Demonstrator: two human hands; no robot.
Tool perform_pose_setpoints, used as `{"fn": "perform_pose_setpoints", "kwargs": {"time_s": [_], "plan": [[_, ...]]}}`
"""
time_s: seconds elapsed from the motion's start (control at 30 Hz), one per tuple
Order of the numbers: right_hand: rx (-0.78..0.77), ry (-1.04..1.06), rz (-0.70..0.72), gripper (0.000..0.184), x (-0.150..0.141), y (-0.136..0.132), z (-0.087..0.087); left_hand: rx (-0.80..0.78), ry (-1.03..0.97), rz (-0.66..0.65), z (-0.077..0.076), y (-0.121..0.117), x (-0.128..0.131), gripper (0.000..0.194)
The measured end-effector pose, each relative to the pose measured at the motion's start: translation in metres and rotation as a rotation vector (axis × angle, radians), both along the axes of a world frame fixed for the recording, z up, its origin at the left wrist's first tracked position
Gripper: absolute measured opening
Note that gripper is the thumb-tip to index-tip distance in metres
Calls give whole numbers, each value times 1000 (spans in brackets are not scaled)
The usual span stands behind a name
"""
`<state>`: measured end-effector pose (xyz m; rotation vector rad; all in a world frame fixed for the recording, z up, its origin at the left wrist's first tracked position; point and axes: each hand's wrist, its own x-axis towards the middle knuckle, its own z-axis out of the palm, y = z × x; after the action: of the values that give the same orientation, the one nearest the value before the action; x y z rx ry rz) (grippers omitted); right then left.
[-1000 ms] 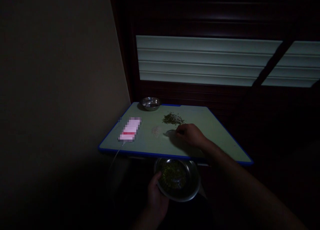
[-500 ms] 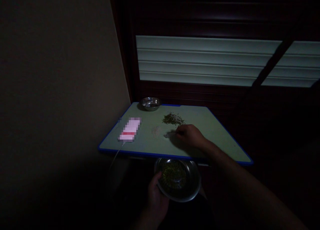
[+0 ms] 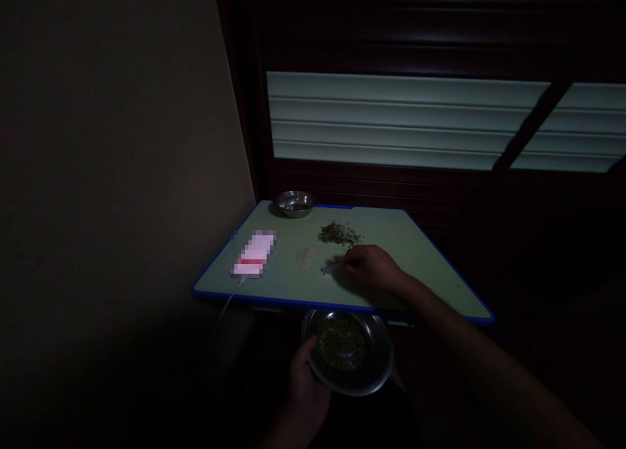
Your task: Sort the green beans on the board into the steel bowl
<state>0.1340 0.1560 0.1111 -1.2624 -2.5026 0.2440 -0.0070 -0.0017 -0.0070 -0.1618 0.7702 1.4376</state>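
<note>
My left hand (image 3: 308, 384) grips the left rim of a metal bowl (image 3: 384, 354), held just below the table's front edge. Green grains (image 3: 340, 345) lie in that bowl. Over the table, my right hand (image 3: 372, 265) is closed round what looks like a small spoon (image 3: 333, 266), its dim end pointing left. Beside the spoon's end is a thin patch of pale grains (image 3: 306, 258). Just beyond my right hand lies a loose pile of green and whitish grains (image 3: 338, 232). Dim light hides the spoon's details.
A smaller metal bowl (image 3: 294, 203) stands at the table's back left corner. On the left side lies a blurred-out phone (image 3: 255, 253) with a white cable (image 3: 227, 300) over the edge. The pale green table (image 3: 420, 273) has a blue rim, with a wall on its left.
The spoon has turned slightly in my right hand, its end dipping a little lower. Both hands stay in nearly the same place, and the bowl hardly moves.
</note>
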Motion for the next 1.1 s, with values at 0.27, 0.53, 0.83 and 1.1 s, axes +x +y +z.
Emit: {"fn": "perform_pose_setpoints", "kwargs": {"time_s": [0.27, 0.53, 0.83, 1.1], "plan": [[25, -33, 57, 15, -6, -1, 1, -8, -6, 9, 1, 0, 0, 18], [38, -75, 131, 18, -3, -6, 7, -22, 6, 29, 10, -1, 0, 23], [56, -121, 140, 16, -6, -10, 13, -37, -16, 48, 11, -1, 0, 24], [2, -70, 233, 17, 5, -23, 17, -36, -7, 36, 14, -1, -1, 25]]}}
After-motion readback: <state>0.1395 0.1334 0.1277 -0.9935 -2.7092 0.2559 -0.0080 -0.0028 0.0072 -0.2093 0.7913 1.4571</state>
